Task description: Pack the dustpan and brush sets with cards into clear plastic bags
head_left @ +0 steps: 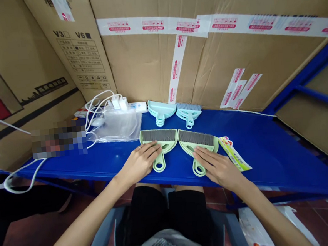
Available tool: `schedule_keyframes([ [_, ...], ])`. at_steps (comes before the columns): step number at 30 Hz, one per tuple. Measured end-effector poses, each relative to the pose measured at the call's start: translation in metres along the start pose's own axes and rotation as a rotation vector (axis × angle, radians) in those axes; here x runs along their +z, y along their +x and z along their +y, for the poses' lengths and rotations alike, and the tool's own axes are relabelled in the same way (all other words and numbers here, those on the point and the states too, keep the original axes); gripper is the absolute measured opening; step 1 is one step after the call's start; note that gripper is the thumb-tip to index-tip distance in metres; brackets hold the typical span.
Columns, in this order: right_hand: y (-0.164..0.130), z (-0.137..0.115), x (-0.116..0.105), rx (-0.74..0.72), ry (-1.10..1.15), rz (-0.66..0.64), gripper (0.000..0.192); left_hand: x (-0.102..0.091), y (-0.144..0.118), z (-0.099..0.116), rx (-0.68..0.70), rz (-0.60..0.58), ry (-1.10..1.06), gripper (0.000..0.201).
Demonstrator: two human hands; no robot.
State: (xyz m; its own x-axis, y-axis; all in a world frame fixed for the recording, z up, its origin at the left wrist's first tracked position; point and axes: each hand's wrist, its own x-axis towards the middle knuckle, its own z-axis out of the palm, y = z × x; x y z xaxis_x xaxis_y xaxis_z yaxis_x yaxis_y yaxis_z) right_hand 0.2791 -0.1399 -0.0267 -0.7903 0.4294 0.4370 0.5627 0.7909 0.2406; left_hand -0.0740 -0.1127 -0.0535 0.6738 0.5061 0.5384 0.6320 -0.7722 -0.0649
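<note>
Readable markings: the tilted cardboard box (pixel 78 50) at upper left carries "V3" with an empty square and "V6" with a filled square, above a printed table whose rows are too small to read. The white sealing tape (pixel 209 24) across the large cartons bears red printed labels, illegible. The print on the yellow-green card (pixel 235 153) lying on the blue shelf (pixel 270 147) cannot be read.

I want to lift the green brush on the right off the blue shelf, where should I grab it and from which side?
Probably by its looped handle, coming from the near edge of the blue shelf. The green brush lies flat with bristles pointing away and the handle toward you. The right hand already rests on its near part, so fingers can likely close around the narrow neck.
</note>
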Motion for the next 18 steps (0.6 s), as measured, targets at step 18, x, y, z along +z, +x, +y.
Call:
schedule_keyframes([
  [18, 0.018, -0.038, -0.088, 0.103, 0.264, -0.05, 0.08, -0.002, 0.005, 0.003, 0.045, -0.182, 0.207, 0.042],
])
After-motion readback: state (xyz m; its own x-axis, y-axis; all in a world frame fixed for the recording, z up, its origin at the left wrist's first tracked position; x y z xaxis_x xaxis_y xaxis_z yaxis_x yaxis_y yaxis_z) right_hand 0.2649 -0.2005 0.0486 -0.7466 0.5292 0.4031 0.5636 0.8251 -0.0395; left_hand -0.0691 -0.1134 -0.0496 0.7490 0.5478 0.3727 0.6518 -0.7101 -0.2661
